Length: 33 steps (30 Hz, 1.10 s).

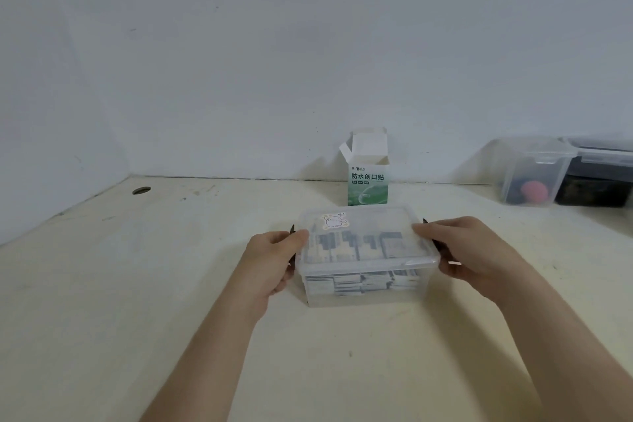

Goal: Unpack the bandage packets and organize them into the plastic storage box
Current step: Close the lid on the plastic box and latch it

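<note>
The left hand (274, 260) and right hand (462, 250) are each holding one end of the plastic storage box (363, 295), low in the centre of the frame. Each grip is curling closed around the box, with the thumbs resting on its clear lid (370, 219). Bandage packets (346, 284) are showing through the wall, stacked inside. An opened carton (368, 181) is standing just behind on the desk (137, 284). The packing seems finished and the closing step is in hand; next, the lid probably needs fastening at both ends.

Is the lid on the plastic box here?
On: the clear lid sits flat across the plastic box, packets showing beneath. Whether it is latched, cannot tell.
</note>
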Each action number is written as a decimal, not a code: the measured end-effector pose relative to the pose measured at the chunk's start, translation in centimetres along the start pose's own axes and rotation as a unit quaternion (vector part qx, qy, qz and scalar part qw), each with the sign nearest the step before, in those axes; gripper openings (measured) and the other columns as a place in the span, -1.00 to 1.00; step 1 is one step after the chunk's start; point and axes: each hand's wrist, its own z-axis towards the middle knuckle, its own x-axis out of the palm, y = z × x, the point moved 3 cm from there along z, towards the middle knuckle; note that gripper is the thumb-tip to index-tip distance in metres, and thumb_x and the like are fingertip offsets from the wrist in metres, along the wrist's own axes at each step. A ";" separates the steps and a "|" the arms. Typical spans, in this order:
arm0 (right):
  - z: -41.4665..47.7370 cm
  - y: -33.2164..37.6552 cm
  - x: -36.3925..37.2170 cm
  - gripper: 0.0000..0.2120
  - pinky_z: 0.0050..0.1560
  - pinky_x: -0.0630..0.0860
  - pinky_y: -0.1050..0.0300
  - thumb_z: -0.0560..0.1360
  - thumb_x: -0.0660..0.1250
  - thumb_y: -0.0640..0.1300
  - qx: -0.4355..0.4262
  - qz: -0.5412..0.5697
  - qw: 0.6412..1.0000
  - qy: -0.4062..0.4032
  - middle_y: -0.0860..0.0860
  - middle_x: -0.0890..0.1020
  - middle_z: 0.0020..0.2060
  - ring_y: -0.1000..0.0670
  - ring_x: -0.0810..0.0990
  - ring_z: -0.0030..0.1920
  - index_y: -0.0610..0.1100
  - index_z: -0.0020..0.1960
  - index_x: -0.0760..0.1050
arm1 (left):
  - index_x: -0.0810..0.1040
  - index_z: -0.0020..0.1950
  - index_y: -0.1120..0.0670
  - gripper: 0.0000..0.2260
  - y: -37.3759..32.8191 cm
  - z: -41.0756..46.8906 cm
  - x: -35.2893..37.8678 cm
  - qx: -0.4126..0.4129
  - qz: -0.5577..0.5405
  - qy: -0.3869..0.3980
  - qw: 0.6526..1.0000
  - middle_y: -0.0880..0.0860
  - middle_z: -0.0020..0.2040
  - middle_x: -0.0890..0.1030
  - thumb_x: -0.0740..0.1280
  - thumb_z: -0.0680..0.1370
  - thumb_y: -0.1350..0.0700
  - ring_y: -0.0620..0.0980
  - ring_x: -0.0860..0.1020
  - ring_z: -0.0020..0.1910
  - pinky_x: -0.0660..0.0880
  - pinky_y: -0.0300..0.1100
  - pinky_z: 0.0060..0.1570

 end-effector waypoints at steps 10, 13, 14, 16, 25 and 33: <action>-0.5 1.5 1.6 -0.60 -0.44 0.14 0.12 0.55 0.23 -0.08 -0.106 -0.316 0.932 -0.142 -0.02 0.30 -0.54 -0.07 0.25 -0.46 -0.14 -0.42 0.22 | 0.65 -0.12 0.03 -0.86 -0.7 -0.8 1.0 0.075 0.080 -0.026 0.994 -0.11 -0.33 0.56 0.31 0.50 0.05 -0.10 0.47 -0.36 0.34 -0.29 -0.37; -0.7 2.0 2.2 -0.64 -0.43 0.18 0.09 0.56 0.16 -0.11 -0.128 -0.412 0.886 -0.172 -0.04 0.38 -0.48 -0.13 0.36 -0.39 -0.14 -0.40 0.23 | 0.59 -0.12 0.02 -0.84 -0.8 -0.9 1.5 0.114 0.151 -0.053 0.981 -0.10 -0.27 0.57 0.22 0.52 0.06 -0.04 0.50 -0.25 0.37 -0.16 -0.24; -0.8 2.2 2.4 -0.65 -0.40 0.19 0.07 0.56 0.14 -0.12 -0.139 -0.450 0.864 -0.178 -0.05 0.37 -0.45 -0.16 0.38 -0.34 -0.15 -0.38 0.23 | 0.56 -0.10 0.02 -0.83 -0.9 -0.9 1.6 0.123 0.192 -0.072 0.971 -0.08 -0.24 0.58 0.19 0.55 0.05 -0.02 0.51 -0.22 0.38 -0.14 -0.24; -1.1 2.5 2.9 -0.67 -0.34 0.20 0.05 0.56 0.13 -0.16 -0.156 -0.497 0.834 -0.182 -0.04 0.34 -0.43 -0.18 0.38 -0.29 -0.15 -0.37 0.23 | 0.53 -0.05 0.02 -0.81 -1.1 -1.0 1.7 0.138 0.266 -0.100 0.949 -0.03 -0.16 0.59 0.14 0.58 0.02 0.03 0.53 -0.13 0.37 -0.13 -0.22; -1.5 3.0 3.3 -0.70 -0.29 0.26 0.10 0.54 0.13 -0.20 -0.172 -0.573 0.784 -0.164 0.00 0.28 -0.40 -0.15 0.38 -0.25 -0.09 -0.35 0.18 | 0.38 -0.10 0.12 -0.78 -2.3 -1.2 2.1 0.178 0.476 -0.133 0.851 0.07 -0.16 0.56 0.03 0.63 0.07 0.11 0.46 -0.18 0.30 -0.12 -0.24; -0.5 2.6 3.6 -0.64 -0.26 0.32 0.07 0.59 0.08 -0.09 -0.168 -0.470 0.855 -0.144 -0.03 0.41 -0.41 -0.19 0.45 -0.26 -0.14 -0.37 0.26 | 0.52 0.27 0.03 -0.66 -4.4 -1.6 3.7 0.308 0.539 -0.141 0.771 0.07 0.34 0.46 0.13 0.55 0.11 0.13 0.39 0.31 0.40 -0.04 0.07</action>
